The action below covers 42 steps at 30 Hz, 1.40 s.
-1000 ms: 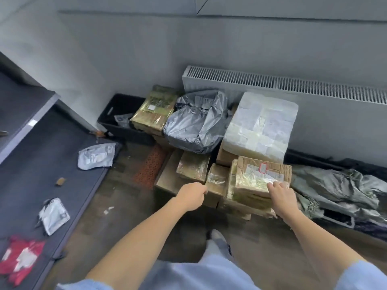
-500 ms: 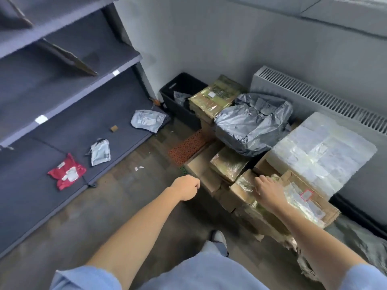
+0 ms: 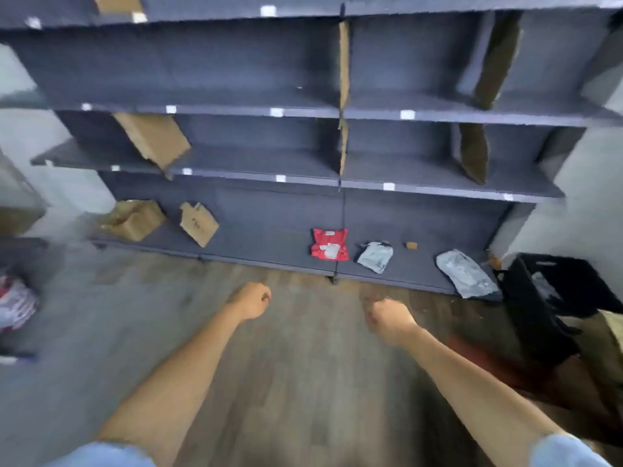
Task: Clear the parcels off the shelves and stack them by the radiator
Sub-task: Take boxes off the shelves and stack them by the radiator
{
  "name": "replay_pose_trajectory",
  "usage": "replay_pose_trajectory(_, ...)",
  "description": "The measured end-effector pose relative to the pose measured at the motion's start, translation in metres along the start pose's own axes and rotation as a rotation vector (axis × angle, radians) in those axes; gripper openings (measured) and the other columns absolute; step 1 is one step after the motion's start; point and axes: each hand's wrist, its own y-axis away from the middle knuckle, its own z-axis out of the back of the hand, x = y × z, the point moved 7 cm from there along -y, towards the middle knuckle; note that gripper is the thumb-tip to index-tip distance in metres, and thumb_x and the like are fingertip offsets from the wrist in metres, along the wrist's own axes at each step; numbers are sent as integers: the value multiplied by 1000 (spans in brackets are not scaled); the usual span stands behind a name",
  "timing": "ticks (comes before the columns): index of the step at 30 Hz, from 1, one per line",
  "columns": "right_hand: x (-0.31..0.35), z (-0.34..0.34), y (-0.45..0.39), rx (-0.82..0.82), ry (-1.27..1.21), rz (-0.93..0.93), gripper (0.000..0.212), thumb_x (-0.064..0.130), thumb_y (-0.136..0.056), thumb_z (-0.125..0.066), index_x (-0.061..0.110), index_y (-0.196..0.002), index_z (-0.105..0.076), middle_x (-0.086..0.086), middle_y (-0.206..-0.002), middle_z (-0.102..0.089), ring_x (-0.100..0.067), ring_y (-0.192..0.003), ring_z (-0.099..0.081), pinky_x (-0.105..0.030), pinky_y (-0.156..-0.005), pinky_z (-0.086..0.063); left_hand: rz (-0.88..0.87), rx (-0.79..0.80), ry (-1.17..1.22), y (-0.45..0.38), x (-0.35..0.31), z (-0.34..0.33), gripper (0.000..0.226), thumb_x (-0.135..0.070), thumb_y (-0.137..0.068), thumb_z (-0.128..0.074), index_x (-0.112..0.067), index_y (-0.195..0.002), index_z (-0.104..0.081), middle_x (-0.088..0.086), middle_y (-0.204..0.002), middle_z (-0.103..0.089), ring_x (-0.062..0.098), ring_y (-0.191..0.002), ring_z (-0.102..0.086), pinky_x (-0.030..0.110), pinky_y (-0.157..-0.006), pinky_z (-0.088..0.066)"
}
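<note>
I face a dark grey shelf unit (image 3: 256, 161). On its bottom shelf lie a red parcel (image 3: 329, 245), a small grey mailer (image 3: 376, 256) and a larger grey mailer (image 3: 465, 274). Farther left on the same shelf sit a brown cardboard box (image 3: 134, 219) and a flat cardboard piece (image 3: 199, 224). My left hand (image 3: 252, 301) and my right hand (image 3: 387, 319) hover over the floor in front of the shelf, both with fingers curled and holding nothing. The radiator and the stacked parcels are out of view.
A black crate (image 3: 553, 291) stands on the floor at the right end of the shelf. Cardboard dividers (image 3: 343, 96) stand upright on the upper shelves, and another cardboard sheet (image 3: 153, 139) leans at the left. A red and white bag (image 3: 15, 305) sits at the far left.
The view has swung left from the radiator stack to the shelf unit. My right hand has come off the taped cardboard box and both hands now hang curled and empty.
</note>
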Motion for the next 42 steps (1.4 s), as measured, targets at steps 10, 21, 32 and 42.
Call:
replay_pose_trajectory(10, 316, -12, -175, 103, 179, 374, 29, 21, -93, -40, 11, -117, -54, -8, -125, -57, -24, -117, -54, -31, -89, -45, 485, -6, 274, 127, 321, -14, 33, -10, -93, -43, -8, -121, -60, 13, -129, -58, 26, -119, -53, 29, -96, -42)
replay_pose_trajectory(21, 452, -7, -429, 234, 148, 177, 38, 24, -96, -35, 14, -131, -47, -9, -137, -49, -29, -123, -49, -37, -96, -45, 635, 82, 345, 30, 539, 52, 39, -15, -95, -43, -16, -133, -49, 13, -135, -52, 26, -125, -48, 28, -98, -38)
replay_pose_trajectory(32, 650, 15, -626, 367, 144, 304, 39, 24, -96, -40, 8, -131, -48, -12, -133, -53, -28, -122, -50, -30, -96, -41, 665, 106, 425, -94, 760, 146, 36, -18, -94, -46, -16, -130, -54, 11, -135, -52, 25, -124, -48, 24, -97, -38)
replay_pose_trajectory(42, 866, -5, -817, 456, 120, 339, 41, 23, -96, -39, 7, -135, -37, -16, -127, -53, -29, -102, -56, -25, -67, -35, 662, 97, 546, -213, 1036, 187, 34, -18, -93, -45, -17, -125, -58, 10, -130, -57, 25, -117, -56, 24, -93, -43)
